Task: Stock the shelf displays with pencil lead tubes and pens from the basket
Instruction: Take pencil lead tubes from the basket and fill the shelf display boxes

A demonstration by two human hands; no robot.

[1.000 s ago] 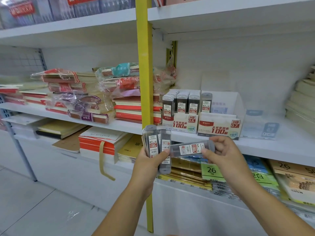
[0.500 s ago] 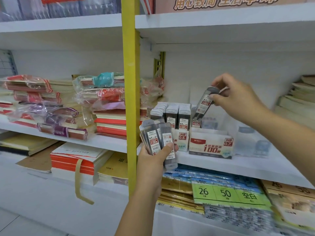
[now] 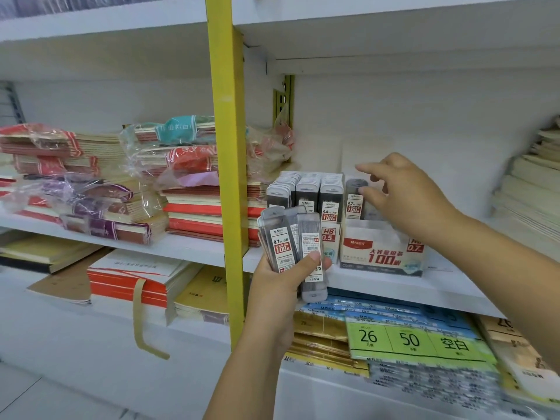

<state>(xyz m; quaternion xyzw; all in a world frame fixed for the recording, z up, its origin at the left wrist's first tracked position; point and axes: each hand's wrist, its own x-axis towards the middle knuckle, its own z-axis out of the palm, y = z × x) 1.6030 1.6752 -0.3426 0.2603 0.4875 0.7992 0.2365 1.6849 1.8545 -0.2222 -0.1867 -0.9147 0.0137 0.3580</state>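
Lead tubes [image 3: 291, 244] in left hand [image 3: 278, 286]; right hand [image 3: 403, 195] beside boxed tube [image 3: 354, 198].

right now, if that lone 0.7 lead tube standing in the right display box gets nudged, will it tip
Probably tips easily: the lone tube stands tall and narrow, well above the low front of the 0.7 box. It looks like hard, smooth plastic, like the bundle the left hand grips, so likely rigid, light, slightly slippery.

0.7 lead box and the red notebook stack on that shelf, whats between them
In the head view the HB 0.5 display box, packed with rows of lead tubes, stands between the 0.7 lead box and the red notebook stack.
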